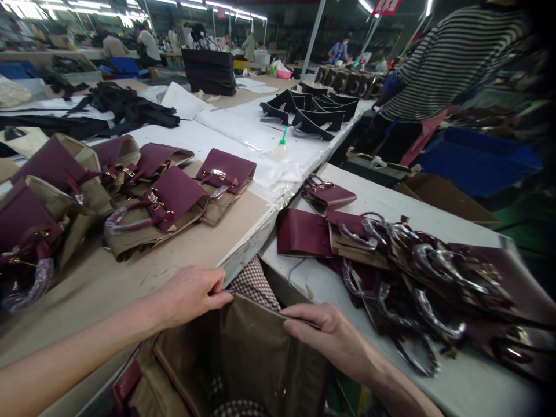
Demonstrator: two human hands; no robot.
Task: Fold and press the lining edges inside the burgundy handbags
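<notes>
My left hand (191, 292) pinches the top edge of an open handbag (243, 353) held in front of me, its tan lining facing up. My right hand (332, 339) grips the same edge further right, fingers curled over it. The bag's maroon outside shows at the lower left. Both hands hold it in the gap between two tables.
Several maroon handbags (174, 200) lie on the left table (130, 278). A pile of maroon bag parts with plastic-wrapped handles (417, 272) covers the right table (434, 388). Black bag pieces (313, 113) and a green-tipped glue bottle (281, 147) sit further back. A person in a striped shirt (452, 58) stands at right.
</notes>
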